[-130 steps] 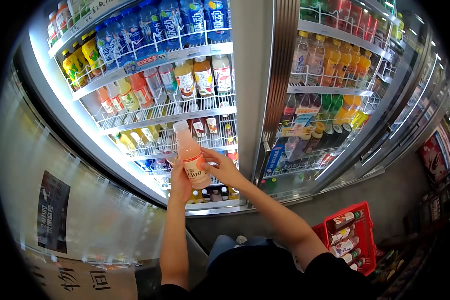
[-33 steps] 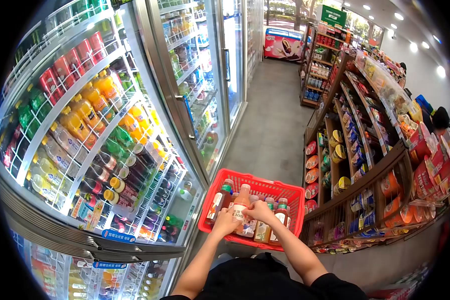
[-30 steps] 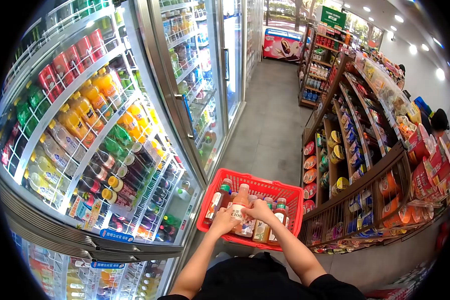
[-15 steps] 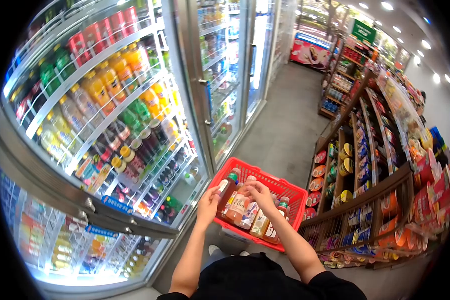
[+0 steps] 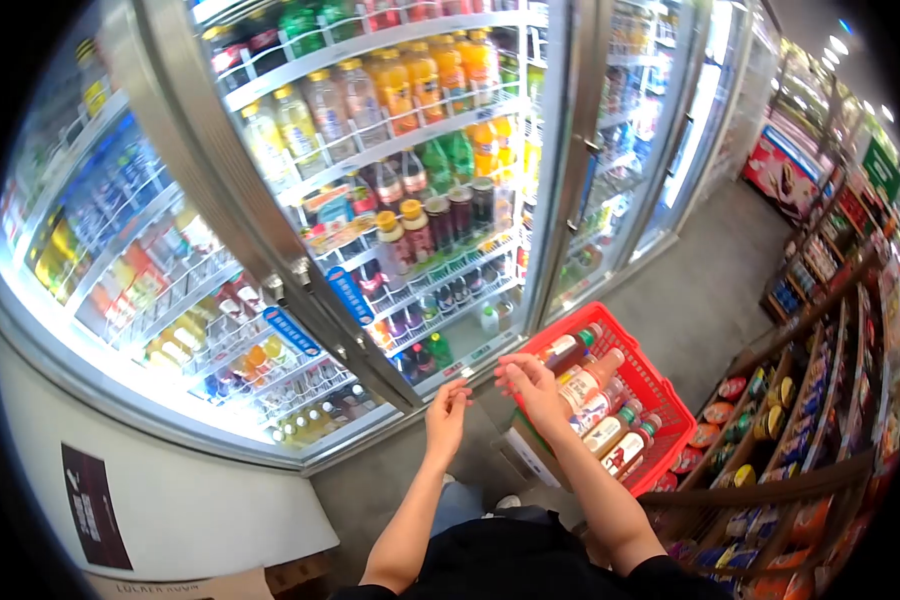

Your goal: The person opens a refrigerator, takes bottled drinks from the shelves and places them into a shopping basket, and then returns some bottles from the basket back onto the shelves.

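My left hand (image 5: 448, 412) is raised in front of the fridge doors, holding nothing, its fingers loosely curled and apart. To its right, my right hand (image 5: 532, 388) is also free of any object, fingers bent and spread, near the left edge of the red basket (image 5: 673, 402). In the basket lie several bottles side by side. Among them is the pink bottle (image 5: 588, 383) with a pale label, beside a dark bottle (image 5: 568, 347) with a green cap. Two amber bottles with green caps lie nearer me, one of them the lower amber bottle (image 5: 630, 448).
Closed glass fridge doors with metal frames (image 5: 560, 200) stand ahead, full of drinks. A white panel (image 5: 160, 470) is at the lower left. Snack shelves (image 5: 790, 440) line the right side. A cardboard box (image 5: 530, 447) shows beside the basket. A red-and-blue freezer (image 5: 785, 172) stands farther off.
The pink bottle, earlier in my hands, now lies in the basket, released. Both hands have moved left, away from it. The view has turned left toward the fridges.
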`<state>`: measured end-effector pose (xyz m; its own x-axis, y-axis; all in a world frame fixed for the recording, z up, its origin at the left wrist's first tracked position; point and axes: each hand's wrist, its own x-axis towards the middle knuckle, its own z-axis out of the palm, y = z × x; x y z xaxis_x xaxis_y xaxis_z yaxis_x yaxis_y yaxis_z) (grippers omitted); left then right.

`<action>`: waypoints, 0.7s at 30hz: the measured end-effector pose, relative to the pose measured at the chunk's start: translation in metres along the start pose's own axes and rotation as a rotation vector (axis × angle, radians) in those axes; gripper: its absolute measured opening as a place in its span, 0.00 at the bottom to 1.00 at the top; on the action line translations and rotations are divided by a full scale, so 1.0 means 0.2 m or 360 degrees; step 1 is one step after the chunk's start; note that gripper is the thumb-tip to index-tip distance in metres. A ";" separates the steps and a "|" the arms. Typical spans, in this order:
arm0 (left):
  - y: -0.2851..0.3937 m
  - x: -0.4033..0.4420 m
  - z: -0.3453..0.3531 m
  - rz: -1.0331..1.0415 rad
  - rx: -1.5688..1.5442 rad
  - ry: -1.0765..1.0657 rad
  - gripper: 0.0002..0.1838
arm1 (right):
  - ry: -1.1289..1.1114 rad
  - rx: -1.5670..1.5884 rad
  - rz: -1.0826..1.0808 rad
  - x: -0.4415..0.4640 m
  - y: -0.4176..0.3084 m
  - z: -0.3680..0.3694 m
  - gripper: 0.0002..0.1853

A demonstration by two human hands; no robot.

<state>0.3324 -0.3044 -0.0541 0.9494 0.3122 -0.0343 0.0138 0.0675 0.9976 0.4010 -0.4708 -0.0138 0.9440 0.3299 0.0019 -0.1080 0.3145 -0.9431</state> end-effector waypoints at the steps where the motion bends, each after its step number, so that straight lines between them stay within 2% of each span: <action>1: 0.02 0.00 -0.05 0.0008 -0.0043 0.0089 0.14 | -0.0059 -0.0017 -0.0008 0.02 0.00 0.07 0.13; 10: 0.18 0.01 -0.58 0.0226 -0.0128 0.0574 0.14 | -0.0391 -0.0005 0.0002 0.23 0.06 0.60 0.14; 14: 0.23 0.15 -0.74 0.0320 -0.0199 0.0860 0.18 | -0.0504 0.0021 0.0069 0.32 0.07 0.74 0.14; 21: 0.47 0.47 -0.96 0.0460 0.0029 0.1257 0.24 | -0.0530 -0.0057 0.0003 0.54 0.02 0.88 0.14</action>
<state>0.3624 -0.0879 0.0245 0.4177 0.8869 0.1975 -0.1844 -0.1301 0.9742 0.4466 -0.2770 0.0406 0.7894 0.6052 0.1031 -0.0933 0.2843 -0.9542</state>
